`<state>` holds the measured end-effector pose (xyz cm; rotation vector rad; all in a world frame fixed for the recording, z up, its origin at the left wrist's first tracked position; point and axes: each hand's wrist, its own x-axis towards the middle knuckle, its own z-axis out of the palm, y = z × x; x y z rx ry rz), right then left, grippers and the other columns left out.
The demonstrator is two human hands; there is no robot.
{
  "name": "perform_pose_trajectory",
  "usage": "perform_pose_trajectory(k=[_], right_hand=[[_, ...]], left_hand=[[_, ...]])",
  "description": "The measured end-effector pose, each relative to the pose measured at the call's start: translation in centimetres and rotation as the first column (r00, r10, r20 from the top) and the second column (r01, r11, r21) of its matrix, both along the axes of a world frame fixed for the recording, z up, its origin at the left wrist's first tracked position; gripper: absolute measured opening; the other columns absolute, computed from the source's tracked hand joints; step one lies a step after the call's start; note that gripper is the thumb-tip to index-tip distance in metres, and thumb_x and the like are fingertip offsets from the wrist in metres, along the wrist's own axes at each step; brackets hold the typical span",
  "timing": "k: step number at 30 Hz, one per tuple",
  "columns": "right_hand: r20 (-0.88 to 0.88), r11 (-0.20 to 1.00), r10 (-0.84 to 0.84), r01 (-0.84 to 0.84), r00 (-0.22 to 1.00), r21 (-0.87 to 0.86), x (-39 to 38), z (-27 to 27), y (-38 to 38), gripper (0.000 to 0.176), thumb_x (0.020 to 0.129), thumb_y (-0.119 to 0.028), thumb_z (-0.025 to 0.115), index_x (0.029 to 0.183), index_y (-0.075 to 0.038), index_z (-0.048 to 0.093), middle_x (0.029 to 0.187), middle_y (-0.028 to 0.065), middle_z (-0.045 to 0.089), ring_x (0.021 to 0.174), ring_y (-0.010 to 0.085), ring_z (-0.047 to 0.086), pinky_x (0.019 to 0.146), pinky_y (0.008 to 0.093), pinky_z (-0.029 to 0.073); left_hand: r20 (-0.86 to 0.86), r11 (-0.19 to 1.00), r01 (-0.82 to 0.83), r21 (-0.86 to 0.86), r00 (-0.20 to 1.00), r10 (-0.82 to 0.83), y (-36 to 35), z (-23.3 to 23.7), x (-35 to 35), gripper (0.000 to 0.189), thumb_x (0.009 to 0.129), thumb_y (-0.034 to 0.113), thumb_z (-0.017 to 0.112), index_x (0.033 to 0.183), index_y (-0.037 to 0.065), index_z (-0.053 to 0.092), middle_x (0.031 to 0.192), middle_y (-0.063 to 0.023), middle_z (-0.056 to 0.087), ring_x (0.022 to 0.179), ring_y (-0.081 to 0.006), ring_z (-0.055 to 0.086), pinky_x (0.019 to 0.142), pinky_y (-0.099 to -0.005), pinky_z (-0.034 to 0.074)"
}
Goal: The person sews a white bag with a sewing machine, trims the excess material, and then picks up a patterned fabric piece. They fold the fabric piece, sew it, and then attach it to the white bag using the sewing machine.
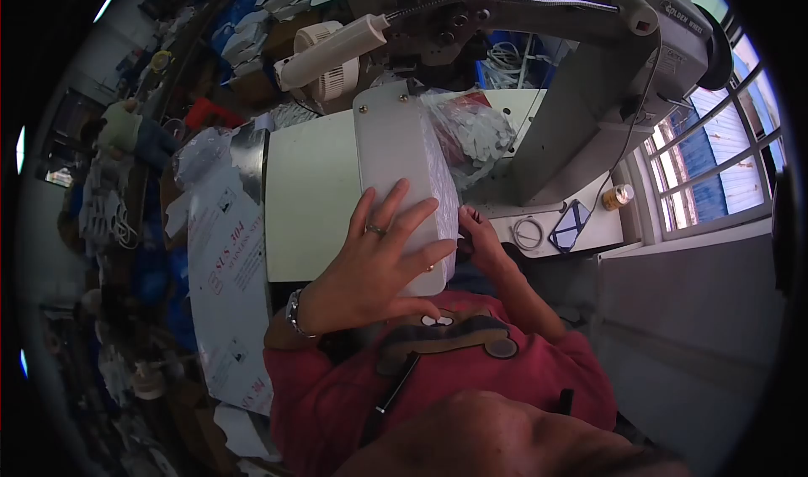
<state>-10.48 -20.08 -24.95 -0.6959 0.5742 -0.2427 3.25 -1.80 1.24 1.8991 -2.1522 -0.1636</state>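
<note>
A long white panel with rounded corners (pixel 389 153) lies lengthwise in front of me, with metal studs at its far end. Its right side is a crinkled, shiny strip (pixel 442 187). My left hand (pixel 370 267) rests on the panel's near part with fingers spread; it wears a ring and a wristwatch. Along the right edge is my right hand (pixel 481 240), its fingers curled together against the strip. What those fingertips pinch, if anything, is hidden. A clear plastic bag of small white pieces (pixel 484 132) sits beyond the panel, to the right.
An industrial sewing machine (pixel 581 98) arches over the far side, with a flexible-neck lamp (pixel 332 52) and a small fan (pixel 337 73). A film-covered steel sheet (pixel 223 258) borders the pale tabletop (pixel 307 199). A phone (pixel 570 226), coiled cable (pixel 528 233) and can (pixel 617 197) lie right.
</note>
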Motion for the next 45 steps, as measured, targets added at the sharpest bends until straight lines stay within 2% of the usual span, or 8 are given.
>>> perform_pose_trajectory(k=[9, 14, 17, 20, 26, 27, 31, 45], right_hand=[[0.091, 0.998, 0.069, -0.068, 0.994, -0.006, -0.8, -1.8, 0.1, 0.023, 0.107, -0.037, 0.063, 0.109, -0.015, 0.065, 0.087, -0.0100, 0.056, 0.068, 0.0007, 0.045, 0.051, 0.0202, 0.027], [0.007, 0.999, 0.041, -0.041, 0.999, -0.013, -1.1, -0.3, 0.5, 0.029, 0.106, -0.037, 0.064, 0.121, -0.013, 0.067, 0.091, -0.0092, 0.060, 0.069, 0.0004, 0.046, 0.052, 0.0202, 0.027], [-0.046, 1.000, 0.001, -0.002, 0.999, -0.028, -0.1, 0.1, 0.5, 0.028, 0.105, -0.037, 0.065, 0.121, -0.014, 0.067, 0.094, -0.0095, 0.062, 0.072, 0.0001, 0.046, 0.053, 0.0203, 0.028], [-0.042, 0.998, 0.009, -0.011, 0.999, -0.055, 0.8, -1.1, 0.0, 0.029, 0.104, -0.038, 0.067, 0.121, -0.015, 0.067, 0.096, -0.0099, 0.063, 0.073, 0.0003, 0.046, 0.055, 0.0206, 0.029], [-0.047, 0.999, 0.019, -0.021, 0.999, -0.048, 2.0, -0.9, -0.7, 0.031, 0.101, -0.038, 0.071, 0.120, -0.014, 0.067, 0.098, -0.0094, 0.063, 0.073, 0.0011, 0.047, 0.057, 0.0216, 0.030], [-0.046, 0.999, 0.013, -0.015, 0.999, -0.045, 2.2, -0.7, -0.7, 0.031, 0.101, -0.038, 0.071, 0.120, -0.014, 0.067, 0.098, -0.0094, 0.063, 0.073, 0.0011, 0.047, 0.057, 0.0216, 0.030], [-0.030, 0.999, 0.002, -0.004, 1.000, -0.052, 3.1, -0.1, -1.4, 0.023, 0.106, -0.032, 0.065, 0.116, -0.012, 0.066, 0.090, -0.0065, 0.063, 0.062, 0.0020, 0.045, 0.049, 0.0209, 0.027], [0.063, 0.998, -0.001, -0.003, 0.998, 0.070, 4.8, -0.6, -2.2, 0.029, 0.105, -0.030, 0.067, 0.127, -0.011, 0.063, 0.092, -0.0048, 0.063, 0.060, 0.0043, 0.045, 0.048, 0.0225, 0.025]], left_hand=[[-0.006, 0.997, -0.028, -0.078, 1.000, 0.027, -1.3, 0.8, 1.1, 0.065, 0.078, 0.053, 0.085, 0.131, 0.020, 0.067, 0.157, -0.0148, 0.044, 0.154, -0.0442, 0.029, 0.124, -0.0661, 0.020], [-0.017, 0.997, -0.026, -0.069, 1.000, 0.025, -2.3, 1.0, 2.0, 0.067, 0.076, 0.051, 0.087, 0.132, 0.020, 0.067, 0.156, -0.0147, 0.044, 0.154, -0.0434, 0.030, 0.123, -0.0656, 0.021], [0.018, 0.997, -0.017, -0.082, 1.000, 0.018, -2.8, 0.9, 2.5, 0.069, 0.079, 0.052, 0.083, 0.135, 0.018, 0.062, 0.155, -0.0157, 0.045, 0.152, -0.0430, 0.032, 0.123, -0.0648, 0.022], [-0.019, 0.991, -0.040, -0.130, 0.999, 0.038, -3.1, 0.4, 2.8, 0.072, 0.076, 0.050, 0.088, 0.135, 0.015, 0.065, 0.157, -0.0156, 0.046, 0.153, -0.0406, 0.033, 0.125, -0.0618, 0.021], [-0.117, 0.960, 0.020, -0.281, 0.992, -0.055, -2.3, -1.5, 3.1, 0.059, 0.077, 0.028, 0.091, 0.128, 0.013, 0.066, 0.142, -0.0141, 0.062, 0.142, -0.0392, 0.051, 0.121, -0.0584, 0.032], [-0.103, 0.939, 0.025, -0.344, 0.993, -0.065, -2.2, -1.9, 3.1, 0.053, 0.079, 0.024, 0.089, 0.127, 0.013, 0.068, 0.138, -0.0107, 0.064, 0.137, -0.0361, 0.056, 0.120, -0.0572, 0.036], [-0.104, 0.877, 0.027, -0.479, 0.991, -0.088, -2.4, -2.9, 3.6, 0.043, 0.080, 0.014, 0.087, 0.121, 0.014, 0.072, 0.131, -0.0067, 0.068, 0.130, -0.0322, 0.063, 0.116, -0.0544, 0.042], [-0.228, 0.870, -0.020, -0.493, 0.968, -0.107, -4.9, -3.5, 7.6, 0.032, 0.085, 0.009, 0.082, 0.116, 0.014, 0.076, 0.127, -0.0035, 0.071, 0.130, -0.0274, 0.063, 0.121, -0.0515, 0.036]])
